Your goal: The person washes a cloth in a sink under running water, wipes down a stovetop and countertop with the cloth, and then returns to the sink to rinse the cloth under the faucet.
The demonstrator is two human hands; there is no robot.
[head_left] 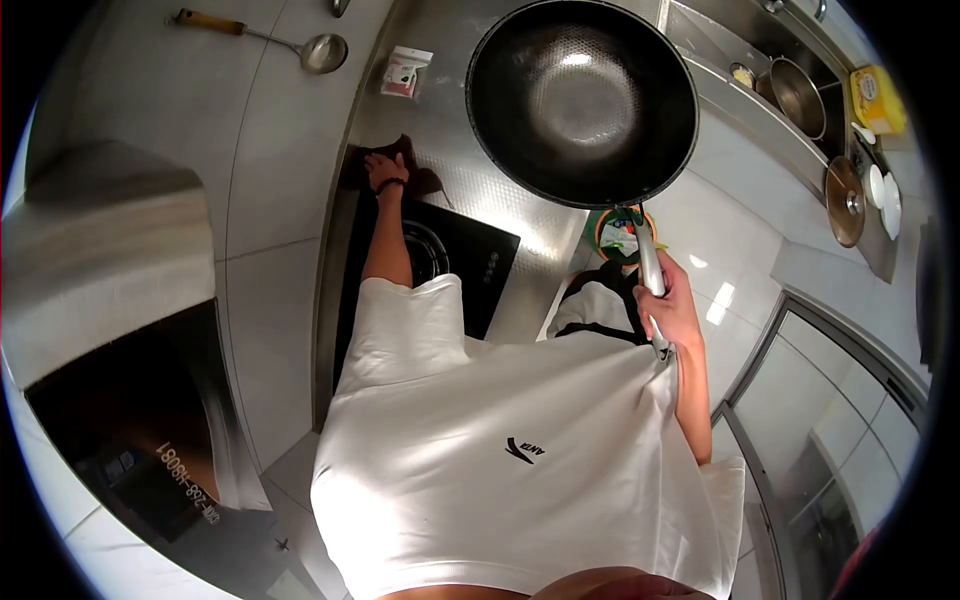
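My right hand (pixel 672 305) is wrapped round the silver handle (pixel 650 262) of a large black wok (pixel 585 100). The wok is held up in front of me, its hollow side facing me, with nothing in it. On the steel counter, my left hand (pixel 386 171) presses down on a dark brown cloth (pixel 425 181), fingers bent over it; parts of the cloth are hidden under the hand. That cloth lies at the far edge of a black cooktop (pixel 462 262), and my left forearm passes over the cooktop.
A small packet (pixel 405 72) lies on the counter beyond my left hand. A ladle (pixel 322 54) hangs on the tiled wall to the left. At right are a sink with a pot (pixel 797 97), a lid (pixel 845 202) and a yellow package (pixel 878 100). Below the wok stands a bin (pixel 620 235).
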